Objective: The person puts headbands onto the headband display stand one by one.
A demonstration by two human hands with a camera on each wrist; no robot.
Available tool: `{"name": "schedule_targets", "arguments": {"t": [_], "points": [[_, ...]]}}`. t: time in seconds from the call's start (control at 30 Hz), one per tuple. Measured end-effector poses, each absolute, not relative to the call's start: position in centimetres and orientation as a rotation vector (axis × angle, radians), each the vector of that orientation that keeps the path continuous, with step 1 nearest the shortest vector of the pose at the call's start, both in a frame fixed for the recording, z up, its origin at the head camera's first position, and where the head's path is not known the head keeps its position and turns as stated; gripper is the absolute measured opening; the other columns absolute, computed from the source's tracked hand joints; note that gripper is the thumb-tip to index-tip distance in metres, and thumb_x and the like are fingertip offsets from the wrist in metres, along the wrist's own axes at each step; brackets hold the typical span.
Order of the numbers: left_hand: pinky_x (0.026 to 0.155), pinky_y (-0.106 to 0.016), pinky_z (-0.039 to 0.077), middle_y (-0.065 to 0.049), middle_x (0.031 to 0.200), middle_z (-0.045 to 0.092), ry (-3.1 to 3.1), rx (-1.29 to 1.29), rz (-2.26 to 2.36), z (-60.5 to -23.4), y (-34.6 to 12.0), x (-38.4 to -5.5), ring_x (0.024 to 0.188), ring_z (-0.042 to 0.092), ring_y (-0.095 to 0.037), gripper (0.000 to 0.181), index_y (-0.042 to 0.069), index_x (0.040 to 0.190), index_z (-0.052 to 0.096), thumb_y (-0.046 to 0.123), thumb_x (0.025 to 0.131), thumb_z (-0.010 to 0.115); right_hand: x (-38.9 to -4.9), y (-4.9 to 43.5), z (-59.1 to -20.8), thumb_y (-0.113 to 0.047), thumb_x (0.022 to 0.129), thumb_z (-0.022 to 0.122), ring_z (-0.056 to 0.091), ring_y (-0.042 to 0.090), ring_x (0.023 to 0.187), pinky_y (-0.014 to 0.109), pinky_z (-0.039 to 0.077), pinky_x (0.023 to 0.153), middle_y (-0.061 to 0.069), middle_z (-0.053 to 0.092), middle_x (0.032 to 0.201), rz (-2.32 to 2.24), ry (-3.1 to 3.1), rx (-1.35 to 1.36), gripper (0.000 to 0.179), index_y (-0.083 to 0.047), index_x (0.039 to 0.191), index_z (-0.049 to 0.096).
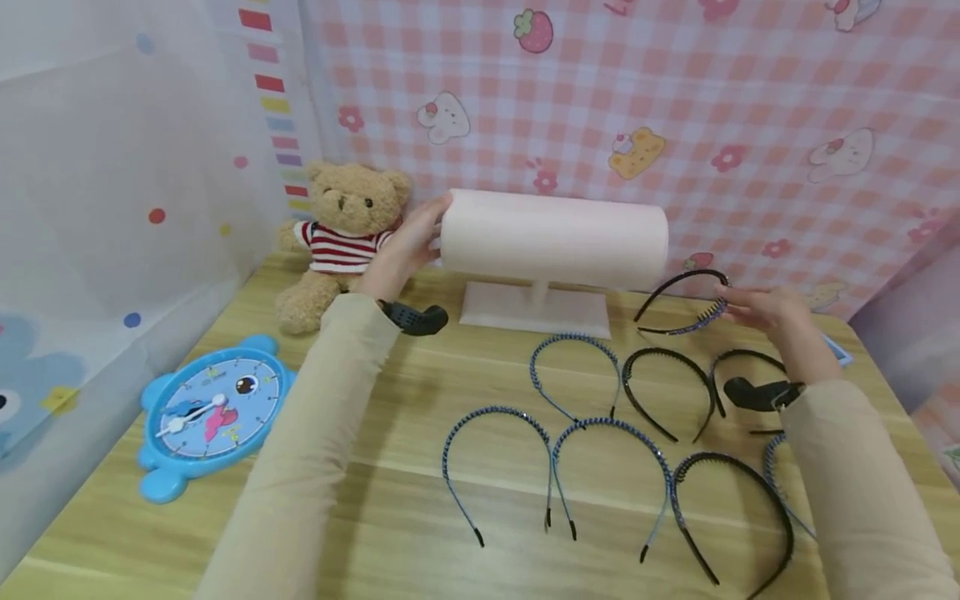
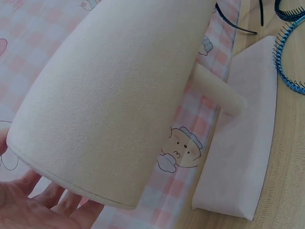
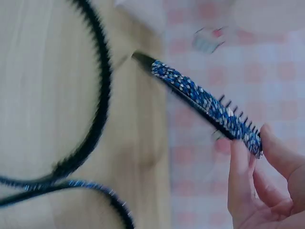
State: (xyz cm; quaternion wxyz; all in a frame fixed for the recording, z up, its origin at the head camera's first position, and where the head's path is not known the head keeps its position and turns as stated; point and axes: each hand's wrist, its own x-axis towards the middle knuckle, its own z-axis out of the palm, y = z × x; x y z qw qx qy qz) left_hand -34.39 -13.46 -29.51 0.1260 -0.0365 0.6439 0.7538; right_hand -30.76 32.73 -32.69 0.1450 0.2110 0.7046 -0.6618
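A pale padded headband stand (image 1: 555,237) has a thick horizontal roll on a short post and flat base. My left hand (image 1: 408,246) rests against the roll's left end; in the left wrist view its fingers (image 2: 50,195) reach the end's rim, their tips partly hidden. Right of the stand, my right hand (image 1: 772,312) pinches a black headband with blue glitter (image 1: 708,317) between thumb and fingers. In the right wrist view this headband (image 3: 205,102) is seen edge-on, comb teeth showing, above the table edge. The roll carries no headband.
Several blue and black headbands, such as a blue one (image 1: 495,410) and a black one (image 1: 780,492), lie in front of the stand. A teddy bear (image 1: 348,208) sits behind my left forearm. A blue fish-shaped clock (image 1: 187,442) lies on the table's left. A checked cloth (image 1: 585,108) hangs behind.
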Motion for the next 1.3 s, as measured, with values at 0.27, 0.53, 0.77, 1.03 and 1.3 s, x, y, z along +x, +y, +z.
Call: {"name": "schedule_targets", "arguments": {"t": [0.27,0.53,0.77,1.03,1.3], "points": [[0.11,-0.036,0.029,-0.001,0.149,0.026,1.906,-0.163,2.185,-28.9,-14.0,-34.0,0.136,0.027,-0.018,0.058,0.018,0.146,0.02,0.041,0.096,0.039,-30.8,29.2,-29.5,-0.033,0.078,0.068,0.061,0.0,0.075,0.018,0.051,0.084,0.004,0.048,0.121,-1.808,2.199,0.252,0.081,-0.006,0.142,0.025],[0.11,-0.036,0.029,-0.001,0.149,0.026,1.887,-0.188,2.198,-29.0,-13.9,-34.3,0.136,0.027,-0.017,0.058,0.02,0.146,0.017,0.04,0.096,0.038,-29.5,25.8,-27.0,-0.023,0.078,0.071,0.064,0.005,0.066,0.021,0.056,0.068,-0.008,0.06,0.071,-1.876,2.312,0.18,0.02,-0.013,0.086,0.056],[0.11,-0.036,0.028,-0.001,0.148,0.027,1.894,-0.174,2.184,-29.2,-13.6,-34.3,0.136,0.027,-0.017,0.057,0.02,0.146,0.016,0.04,0.096,0.036,-29.2,23.3,-26.8,-0.027,0.077,0.071,0.063,0.004,0.061,0.022,0.056,0.065,-0.012,0.06,0.068,-1.844,2.501,0.156,0.033,-0.006,0.095,0.052],[0.111,-0.037,0.027,-0.001,0.15,0.024,1.925,-0.161,2.148,-29.1,-13.1,-33.9,0.137,0.026,-0.017,0.059,0.018,0.146,0.015,0.041,0.096,0.036,-29.4,22.5,-27.9,-0.031,0.074,0.074,0.062,0.003,0.062,0.022,0.056,0.063,-0.013,0.062,0.073,-1.773,2.77,0.028,0.045,-0.002,0.103,0.055],[0.111,-0.038,0.027,-0.003,0.15,0.024,1.933,-0.13,2.137,-29.0,-13.0,-33.9,0.137,0.025,-0.017,0.058,0.016,0.147,0.013,0.04,0.097,0.034,-30.0,24.5,-28.6,-0.04,0.084,0.062,0.023,0.033,0.137,0.051,0.025,0.11,0.007,0.02,0.152,-1.326,3.001,-0.365,0.079,-0.017,0.146,0.019]]}}
